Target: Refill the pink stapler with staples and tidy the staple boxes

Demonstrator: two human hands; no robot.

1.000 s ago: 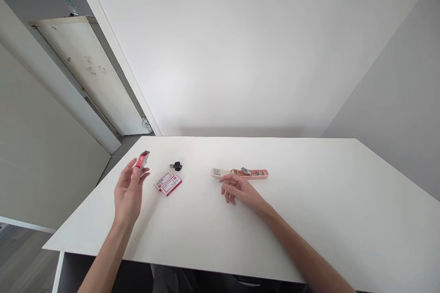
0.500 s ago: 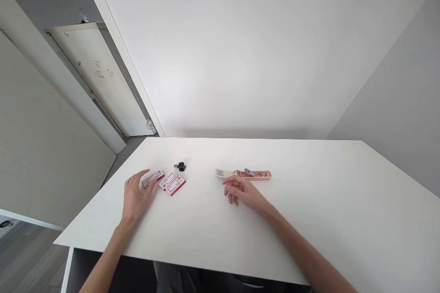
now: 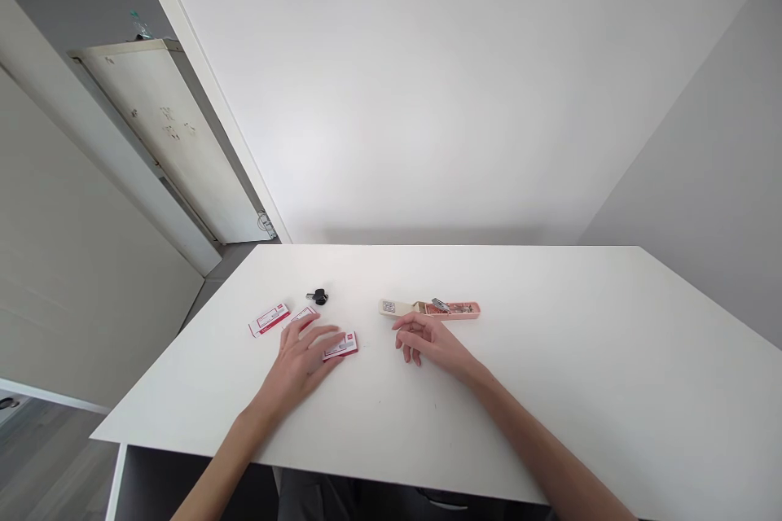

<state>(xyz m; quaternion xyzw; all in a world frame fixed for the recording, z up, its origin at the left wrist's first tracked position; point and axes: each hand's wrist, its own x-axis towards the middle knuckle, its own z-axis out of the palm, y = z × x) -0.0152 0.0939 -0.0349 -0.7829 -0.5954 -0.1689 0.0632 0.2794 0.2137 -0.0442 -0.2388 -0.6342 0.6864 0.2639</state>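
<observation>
No lettering can be read anywhere. The red-and-white box [image 3: 340, 347] under the fingertips of the left hand [image 3: 302, 362] has a white label, its print too small to make out. The same goes for the second box [image 3: 270, 319] and the third box [image 3: 304, 314] just beyond that hand. Just past the right hand [image 3: 431, 342], the long case [image 3: 455, 309] bears a sticker [image 3: 387, 307] with dark marks, blurred beyond reading.

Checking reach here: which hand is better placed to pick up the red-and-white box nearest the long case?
Left, probably. The left hand lies with its fingers on that box, while the right hand rests apart from it, closer to the long case.
</observation>
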